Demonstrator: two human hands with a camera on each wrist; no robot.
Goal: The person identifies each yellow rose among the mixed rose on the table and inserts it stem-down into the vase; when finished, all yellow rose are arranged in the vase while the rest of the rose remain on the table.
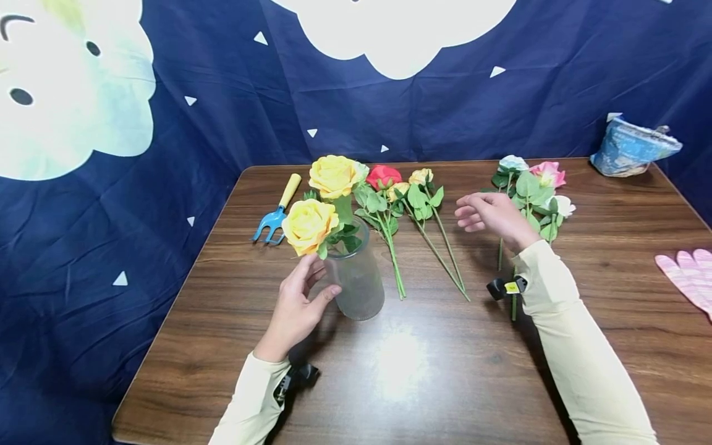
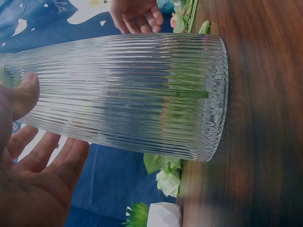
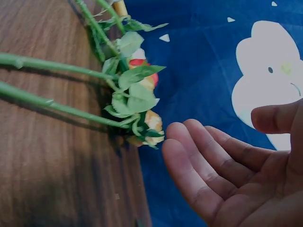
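A dark blue backdrop (image 1: 222, 133) with white cloud shapes hangs behind the wood-grain counter (image 1: 211, 334). The clear ribbed vase (image 1: 360, 287) stands upright on the counter; two yellow roses (image 1: 309, 225) project from its mouth. Pink and white flowers (image 1: 547, 174) lie near the right forearm; orange-yellow roses (image 1: 421, 177) lie between them and the vase. Left-hand grip (image 1: 297, 306): relaxed, thumb and fingers apart at the vase wall; firmness of contact cannot be told. Right-hand grip (image 1: 495, 216): released, raised between the loose flower groups. Hand fork (image 1: 275, 219): behind and left of the vase.
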